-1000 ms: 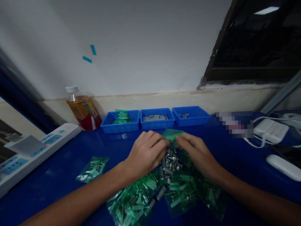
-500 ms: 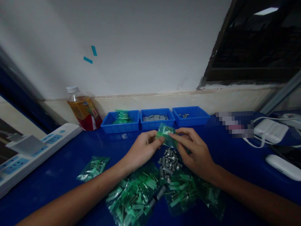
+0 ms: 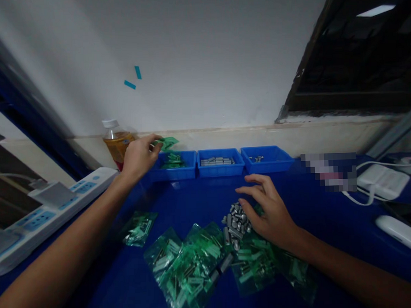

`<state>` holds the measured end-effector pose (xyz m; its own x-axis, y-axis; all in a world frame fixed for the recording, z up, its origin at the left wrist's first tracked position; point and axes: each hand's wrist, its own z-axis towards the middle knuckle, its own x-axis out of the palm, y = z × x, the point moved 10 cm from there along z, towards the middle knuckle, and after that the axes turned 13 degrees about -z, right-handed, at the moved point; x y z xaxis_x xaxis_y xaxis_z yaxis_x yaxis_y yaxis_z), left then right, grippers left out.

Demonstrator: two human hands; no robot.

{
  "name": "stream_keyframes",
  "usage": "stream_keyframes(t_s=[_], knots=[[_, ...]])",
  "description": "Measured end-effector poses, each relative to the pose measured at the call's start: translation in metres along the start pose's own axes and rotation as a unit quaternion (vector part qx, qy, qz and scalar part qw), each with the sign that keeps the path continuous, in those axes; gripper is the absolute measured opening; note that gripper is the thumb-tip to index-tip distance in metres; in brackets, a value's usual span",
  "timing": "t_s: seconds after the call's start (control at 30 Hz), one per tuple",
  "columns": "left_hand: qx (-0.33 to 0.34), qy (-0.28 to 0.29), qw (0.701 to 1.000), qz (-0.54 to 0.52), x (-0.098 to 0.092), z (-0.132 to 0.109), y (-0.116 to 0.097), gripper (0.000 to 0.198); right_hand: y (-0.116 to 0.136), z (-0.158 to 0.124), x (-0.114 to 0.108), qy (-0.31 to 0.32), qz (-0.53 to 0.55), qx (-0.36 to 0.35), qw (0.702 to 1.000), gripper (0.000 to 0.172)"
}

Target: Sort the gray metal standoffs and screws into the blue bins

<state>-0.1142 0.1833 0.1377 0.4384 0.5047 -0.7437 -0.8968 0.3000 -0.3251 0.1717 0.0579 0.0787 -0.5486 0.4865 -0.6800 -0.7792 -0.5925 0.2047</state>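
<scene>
My left hand (image 3: 140, 155) pinches a small green plastic bag (image 3: 168, 142) by its edge, above the left blue bin (image 3: 174, 174). Inside that bin lie more green bags (image 3: 174, 160). Over the table, my right hand (image 3: 266, 208) hangs with fingers apart and nothing in them, just right of a heap of short metal cylinders (image 3: 235, 222). In front of the heap lie several green bags of screws and pale plugs (image 3: 189, 271), with more bags (image 3: 253, 260) partly under my right forearm. A single filled bag (image 3: 139, 228) rests apart on the left.
The middle blue bin (image 3: 221, 170) holds grey cylinders, and the right blue bin (image 3: 269, 166) a few small metal parts. A drink bottle (image 3: 115, 141) and a power strip (image 3: 79, 199) stand left. On the right are a white charger (image 3: 383, 181) with cables and a white case (image 3: 400, 232).
My left hand has carried the green bag from above the metal heap up and left to the left bin. My right hand has let go of the bag and its fingers have spread.
</scene>
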Motion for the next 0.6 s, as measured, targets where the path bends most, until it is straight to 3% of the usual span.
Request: stream_keyframes(t_s=[0.13, 0.27, 0.4, 0.6], knots=[[0.03, 0.023, 0.998, 0.042, 0.006, 0.017, -0.001, 0.035, -0.003, 0.0, 0.001, 0.004, -0.001, 0.007, 1.0, 0.017], [0.064, 0.121, 0.987, 0.081, 0.029, 0.03, 0.001, 0.034, -0.008, 0.0, 0.003, 0.009, 0.002, 0.016, 1.0, 0.016], [0.093, 0.214, 0.969, 0.082, 0.048, 0.029, 0.007, 0.034, -0.011, 0.0, 0.007, 0.022, 0.01, 0.025, 0.999, 0.015], [0.108, 0.246, 0.96, 0.078, 0.049, 0.031, 0.01, 0.036, -0.013, -0.001, 0.01, 0.031, 0.016, 0.027, 0.999, 0.015]])
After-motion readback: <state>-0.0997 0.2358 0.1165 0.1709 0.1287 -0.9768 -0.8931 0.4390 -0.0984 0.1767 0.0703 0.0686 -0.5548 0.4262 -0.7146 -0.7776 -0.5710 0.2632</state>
